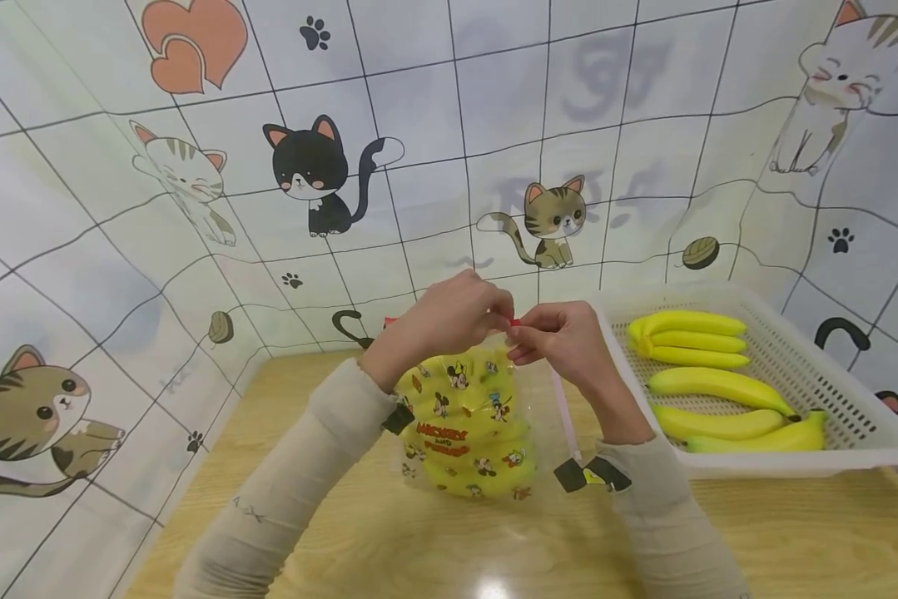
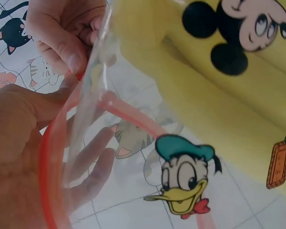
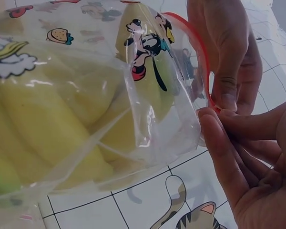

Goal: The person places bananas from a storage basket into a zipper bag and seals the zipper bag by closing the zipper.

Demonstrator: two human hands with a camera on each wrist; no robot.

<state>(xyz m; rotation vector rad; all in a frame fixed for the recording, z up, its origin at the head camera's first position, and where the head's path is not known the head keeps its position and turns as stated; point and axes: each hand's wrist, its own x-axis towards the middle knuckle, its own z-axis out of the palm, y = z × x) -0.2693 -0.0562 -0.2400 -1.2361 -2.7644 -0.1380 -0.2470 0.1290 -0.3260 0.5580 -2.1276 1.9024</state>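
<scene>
A clear zip bag (image 1: 463, 424) printed with cartoon characters stands on the table, its red zip edge (image 2: 46, 167) along the opening. Inside it are yellow bananas (image 3: 47, 129), seen through the plastic. My left hand (image 1: 459, 314) reaches over the bag's top and pinches the red zip edge. Close beside it, my right hand (image 1: 564, 341) pinches the same edge at the bag's right corner, thumb against fingers. The two sets of fingertips nearly meet there. In the right wrist view the zip runs up from the fingers (image 3: 214, 138) of my right hand.
A white perforated basket (image 1: 868, 428) stands at the right on the wooden table (image 1: 329, 532), with several bananas (image 1: 718, 387) in it. Behind and at the sides hangs a white gridded sheet (image 1: 434, 191) printed with cats.
</scene>
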